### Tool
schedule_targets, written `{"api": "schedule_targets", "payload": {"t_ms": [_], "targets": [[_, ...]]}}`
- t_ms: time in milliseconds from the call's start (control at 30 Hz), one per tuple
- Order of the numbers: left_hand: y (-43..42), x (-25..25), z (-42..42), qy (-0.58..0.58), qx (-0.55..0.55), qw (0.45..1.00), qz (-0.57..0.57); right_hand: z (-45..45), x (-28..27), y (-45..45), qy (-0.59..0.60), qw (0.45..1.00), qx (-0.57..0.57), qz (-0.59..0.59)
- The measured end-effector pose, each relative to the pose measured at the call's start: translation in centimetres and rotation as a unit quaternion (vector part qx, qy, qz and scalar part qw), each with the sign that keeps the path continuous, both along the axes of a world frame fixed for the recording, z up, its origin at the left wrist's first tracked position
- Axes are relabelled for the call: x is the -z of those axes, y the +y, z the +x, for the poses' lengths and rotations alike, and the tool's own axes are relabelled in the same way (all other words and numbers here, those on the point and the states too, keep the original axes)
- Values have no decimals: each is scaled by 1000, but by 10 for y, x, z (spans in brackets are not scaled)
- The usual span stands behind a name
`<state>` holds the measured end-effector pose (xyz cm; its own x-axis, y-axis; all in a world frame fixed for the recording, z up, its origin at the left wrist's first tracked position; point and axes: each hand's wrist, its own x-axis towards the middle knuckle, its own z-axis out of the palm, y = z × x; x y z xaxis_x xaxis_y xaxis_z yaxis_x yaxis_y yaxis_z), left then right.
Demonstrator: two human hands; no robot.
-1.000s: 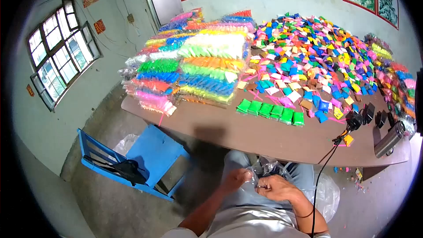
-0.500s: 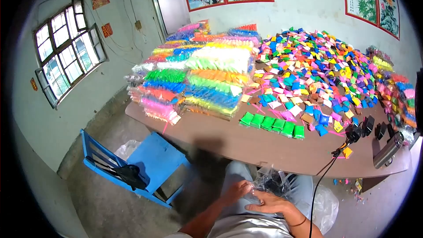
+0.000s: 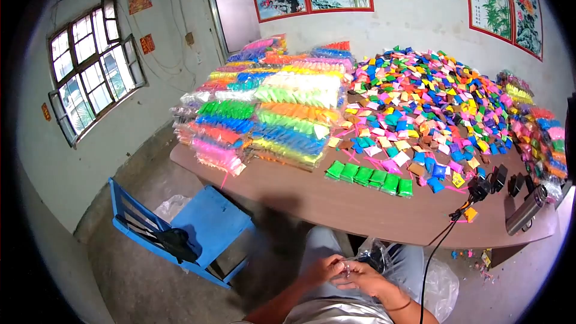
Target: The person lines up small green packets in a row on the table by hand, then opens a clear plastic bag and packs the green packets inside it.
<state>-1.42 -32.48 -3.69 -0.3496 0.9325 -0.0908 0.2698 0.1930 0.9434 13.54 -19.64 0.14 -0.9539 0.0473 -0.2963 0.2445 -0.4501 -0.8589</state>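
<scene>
Over my lap, my left hand (image 3: 327,269) and my right hand (image 3: 365,278) are close together, fingers pinched on the gathered edge of a clear plastic bag (image 3: 377,249). The bag's loose part spreads beyond my right hand, over my legs. Both hands are below the table's front edge. On the table ahead lies a row of several green packets (image 3: 369,177), overlapping slightly. What my fingertips do at the bag's edge is too small to make out.
On the brown table (image 3: 270,186) are stacked bags of coloured packets (image 3: 288,114), a large loose heap of packets (image 3: 426,96), a metal flask (image 3: 527,209) and black adapters (image 3: 480,187). A black cable (image 3: 429,270) hangs beside my right arm. A blue chair (image 3: 219,219) stands left.
My hands have come closer together on the bag. The bag has bunched lower and narrower. The view has shifted slightly; the green packets have not moved on the table.
</scene>
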Motion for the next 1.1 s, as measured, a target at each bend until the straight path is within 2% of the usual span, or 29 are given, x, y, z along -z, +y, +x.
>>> {"api": "schedule_targets", "payload": {"t_ms": [33, 100, 133, 167, 233, 367, 433, 567, 633, 667, 733, 767, 867, 967, 1000, 1067, 1100], "targets": [[-1, 0, 1, 2, 8, 1000, 0, 0, 8, -1, 0, 1000, 1, 0], [-1, 3, 4, -18, 12, 1000, 4, -2, 14, -3, -33, 966, -53, 249], [0, 4, 4, -38, 16, 999, 10, -4, 6, -6, -17, 902, -56, 427], [1, 4, 5, -37, 17, 999, 8, -5, 4, -4, -17, 903, -55, 426], [1, 0, 7, 5, 21, 1000, -9, -8, 4, 0, -47, 850, -170, 496], [3, -2, 12, -32, 35, 999, -7, -14, 56, 8, 23, 868, -156, 471], [4, 6, 15, 70, 30, 996, 56, -14, 56, 11, 71, 864, -169, 468], [1, 6, 20, 53, 25, 996, 68, -9, 18, 17, 58, 879, -207, 426], [1, 3, 18, 35, 20, 999, 35, -4, 21, 19, 116, 893, -133, 415], [0, 1, 18, 35, 19, 999, 34, -4, 22, 18, 117, 893, -134, 414], [1, -15, 19, 17, -29, 998, -49, -6, 24, 15, -23, 961, -52, 269], [0, -18, 19, 17, -29, 998, -49, -7, 26, 16, -23, 962, -52, 269], [0, -25, 18, 6, -51, 997, -65, -8, 27, 20, -29, 955, -54, 291], [0, -22, 17, 38, -27, 994, -96, -9, 21, 18, -56, 885, -113, 447], [0, -15, 19, 44, -43, 996, -60, -8, 19, 14, -56, 885, -113, 448], [-1, -4, 19, 50, -60, 997, -25, -6, 15, 6, 60, 844, -95, 525], [-2, -4, 20, 82, -61, 995, -14, -7, 14, 5, 60, 844, -95, 525]]}}
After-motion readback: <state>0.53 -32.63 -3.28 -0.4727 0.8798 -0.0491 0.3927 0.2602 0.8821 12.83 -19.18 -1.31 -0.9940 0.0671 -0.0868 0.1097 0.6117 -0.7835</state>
